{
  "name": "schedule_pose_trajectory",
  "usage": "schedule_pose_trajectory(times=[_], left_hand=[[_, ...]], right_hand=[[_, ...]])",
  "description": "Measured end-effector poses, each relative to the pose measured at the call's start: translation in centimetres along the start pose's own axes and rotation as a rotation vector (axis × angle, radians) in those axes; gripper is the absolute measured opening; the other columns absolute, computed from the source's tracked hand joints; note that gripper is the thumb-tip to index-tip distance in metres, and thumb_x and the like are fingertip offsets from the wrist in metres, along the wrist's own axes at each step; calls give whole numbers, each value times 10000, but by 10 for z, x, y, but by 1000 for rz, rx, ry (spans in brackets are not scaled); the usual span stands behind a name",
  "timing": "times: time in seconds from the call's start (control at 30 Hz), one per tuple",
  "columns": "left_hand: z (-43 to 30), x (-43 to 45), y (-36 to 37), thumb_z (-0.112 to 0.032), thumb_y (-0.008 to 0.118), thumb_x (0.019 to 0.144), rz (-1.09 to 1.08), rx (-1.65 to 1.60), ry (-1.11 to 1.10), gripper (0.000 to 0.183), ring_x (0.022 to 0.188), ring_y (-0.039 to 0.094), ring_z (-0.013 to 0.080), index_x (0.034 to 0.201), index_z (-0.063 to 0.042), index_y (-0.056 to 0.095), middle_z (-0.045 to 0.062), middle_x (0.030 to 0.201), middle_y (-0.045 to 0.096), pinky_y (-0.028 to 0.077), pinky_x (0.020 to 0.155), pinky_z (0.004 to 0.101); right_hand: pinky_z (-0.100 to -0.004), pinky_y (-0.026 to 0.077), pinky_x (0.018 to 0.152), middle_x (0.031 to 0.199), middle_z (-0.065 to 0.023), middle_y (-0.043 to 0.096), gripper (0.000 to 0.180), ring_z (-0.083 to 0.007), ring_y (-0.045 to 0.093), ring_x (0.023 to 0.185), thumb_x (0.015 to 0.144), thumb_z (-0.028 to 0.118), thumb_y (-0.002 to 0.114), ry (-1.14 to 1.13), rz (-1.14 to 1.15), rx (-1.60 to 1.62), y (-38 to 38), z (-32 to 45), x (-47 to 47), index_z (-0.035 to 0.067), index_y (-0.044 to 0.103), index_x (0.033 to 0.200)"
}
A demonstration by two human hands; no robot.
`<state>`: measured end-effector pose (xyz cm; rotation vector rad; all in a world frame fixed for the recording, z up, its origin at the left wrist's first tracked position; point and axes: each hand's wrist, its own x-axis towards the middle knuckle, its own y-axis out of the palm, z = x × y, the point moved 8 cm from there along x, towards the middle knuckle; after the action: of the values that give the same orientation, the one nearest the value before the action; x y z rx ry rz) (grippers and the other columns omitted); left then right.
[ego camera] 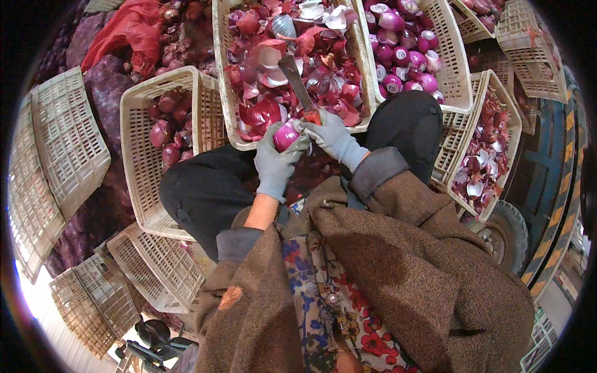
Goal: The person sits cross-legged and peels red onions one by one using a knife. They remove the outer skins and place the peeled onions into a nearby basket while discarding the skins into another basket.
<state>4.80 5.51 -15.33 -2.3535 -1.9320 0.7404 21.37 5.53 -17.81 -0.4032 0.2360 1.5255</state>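
Observation:
Both hands wear grey gloves. My left hand [279, 156] holds a peeled red onion [285, 136] above the near edge of a plastic crate [298, 32] full of onion skins. My right hand [333, 135] grips the red handle of a knife [296, 84]; its blade points up and away over the skins. The right fingertips touch the onion's side. At the upper right, peeled red onions [401, 56] lie in another crate. Unpeeled red onions [171, 135] sit in the crate on the left.
A crate of onion skins [485, 163] stands at the right, near a wheel [501, 235] and a blue metal frame with striped edging [550, 186]. Stacked crates [56, 163] rise at the far left, beside mesh sacks [109, 98]. Another crate [156, 265] lies lower left.

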Motion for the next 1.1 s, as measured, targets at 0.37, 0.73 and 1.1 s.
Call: schedule_pose_trajectory(times=[0.37, 0.73, 1.1], left_hand=[[-4, -10, -15, 29, 676, 761, 14, -471, -61, 714, 1067, 615, 223, 1410, -33, 386, 137, 1199, 574, 495, 931, 332], [-51, -5, -42, -589, 608, 819, 275, -1411, -117, 869, 1142, 562, 381, 1415, -11, 352, 241, 1338, 491, 518, 930, 497], [-94, -17, -35, -562, 605, 824, 514, -1588, -115, 884, 1197, 509, 462, 1443, -3, 311, 303, 1345, 464, 459, 983, 567]], right_hand=[[-228, 402, 505, 806, -21, 611, 336, -63, 520, 619, 827, 169, 772, 11, -5, 455, 26, 37, -19, 31, 554, 1042], [-277, 480, 861, 1045, -6, 642, 262, -86, 587, 963, 947, 158, 617, -292, -31, 724, -19, 82, -15, 3, 629, 1157], [-235, 501, 443, 801, -36, 630, 176, -102, 619, 634, 923, 163, 635, 8, 57, 646, -12, 111, -45, 44, 568, 1034]])
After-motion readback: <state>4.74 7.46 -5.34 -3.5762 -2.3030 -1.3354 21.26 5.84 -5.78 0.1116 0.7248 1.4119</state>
